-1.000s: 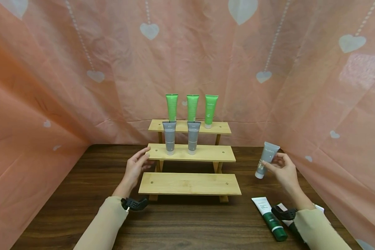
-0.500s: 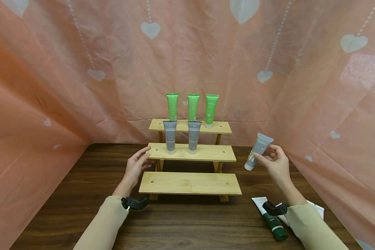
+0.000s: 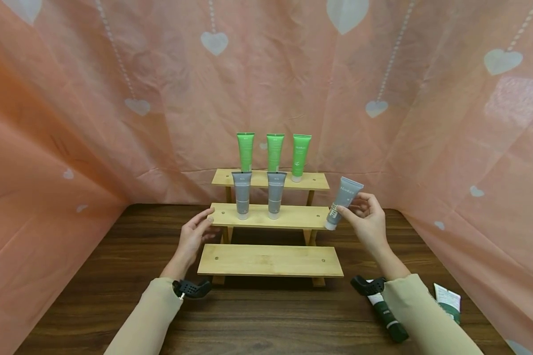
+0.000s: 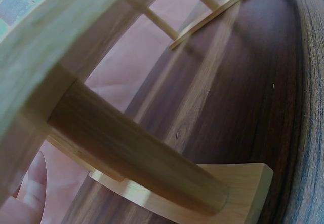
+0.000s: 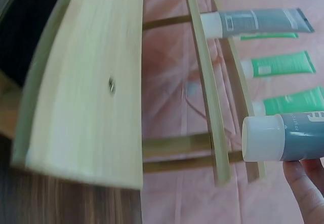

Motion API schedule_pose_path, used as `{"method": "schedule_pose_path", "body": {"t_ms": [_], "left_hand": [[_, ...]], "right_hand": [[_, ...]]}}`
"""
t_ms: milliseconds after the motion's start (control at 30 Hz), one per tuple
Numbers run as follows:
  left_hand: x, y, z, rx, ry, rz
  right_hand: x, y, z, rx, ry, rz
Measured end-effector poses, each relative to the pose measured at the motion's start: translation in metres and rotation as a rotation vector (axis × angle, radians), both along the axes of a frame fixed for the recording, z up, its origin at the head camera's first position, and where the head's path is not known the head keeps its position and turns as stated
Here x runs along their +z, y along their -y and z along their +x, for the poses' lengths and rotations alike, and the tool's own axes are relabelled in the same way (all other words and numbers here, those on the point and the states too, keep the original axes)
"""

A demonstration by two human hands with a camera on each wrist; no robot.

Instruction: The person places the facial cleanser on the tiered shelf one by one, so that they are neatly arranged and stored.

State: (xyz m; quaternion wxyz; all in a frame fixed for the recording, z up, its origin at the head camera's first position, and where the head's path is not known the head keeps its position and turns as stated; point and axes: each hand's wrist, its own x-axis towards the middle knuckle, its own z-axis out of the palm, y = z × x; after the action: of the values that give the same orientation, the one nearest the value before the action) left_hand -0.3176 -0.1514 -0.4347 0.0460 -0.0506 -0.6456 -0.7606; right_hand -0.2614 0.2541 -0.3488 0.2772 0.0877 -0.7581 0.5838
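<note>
My right hand (image 3: 367, 221) pinches a grey squeeze tube (image 3: 343, 202) between thumb and fingers, its white cap pointing down, tilted, by the right end of the middle shelf. That cap shows large in the right wrist view. My left hand (image 3: 194, 239) holds the left end of the middle shelf of a three-tier wooden display stand (image 3: 271, 260); some of its fingers are hidden behind the shelf. Two grey tubes, one at left (image 3: 242, 195) and one near the middle (image 3: 275, 195), stand caps down on that shelf. Three green tubes (image 3: 299, 155) stand on the top shelf.
The bottom shelf is bare wood. On the dark wooden table (image 3: 266, 320), a green-and-white tube (image 3: 388, 315) lies partly under my right forearm, and another (image 3: 447, 301) lies to its right. Pink curtains (image 3: 169, 123) enclose the back and sides.
My right hand has carried the grey tube left and upward, from right of the stand to the middle shelf's right end. The left hand has stayed in place.
</note>
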Motion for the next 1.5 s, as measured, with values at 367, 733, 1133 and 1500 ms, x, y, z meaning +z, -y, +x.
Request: {"method": "schedule_pose_path", "body": {"t_ms": [367,733,1133,1500], "left_hand": [[0.000,0.000,0.001,-0.002,-0.005,-0.003],[0.000,-0.001,0.000,-0.007,-0.007,0.004],[-0.001,-0.002,-0.001,0.009,0.009,0.039],[0.001,-0.003,0.001,0.006,0.004,0.035]], "right_hand": [[-0.002,0.037,-0.027,0.103,0.029,-0.098],[-0.006,0.052,-0.046,0.105,0.007,-0.130],[-0.008,0.059,-0.051,0.141,0.024,-0.043],[0.000,0.061,-0.033,0.154,0.081,-0.042]]}}
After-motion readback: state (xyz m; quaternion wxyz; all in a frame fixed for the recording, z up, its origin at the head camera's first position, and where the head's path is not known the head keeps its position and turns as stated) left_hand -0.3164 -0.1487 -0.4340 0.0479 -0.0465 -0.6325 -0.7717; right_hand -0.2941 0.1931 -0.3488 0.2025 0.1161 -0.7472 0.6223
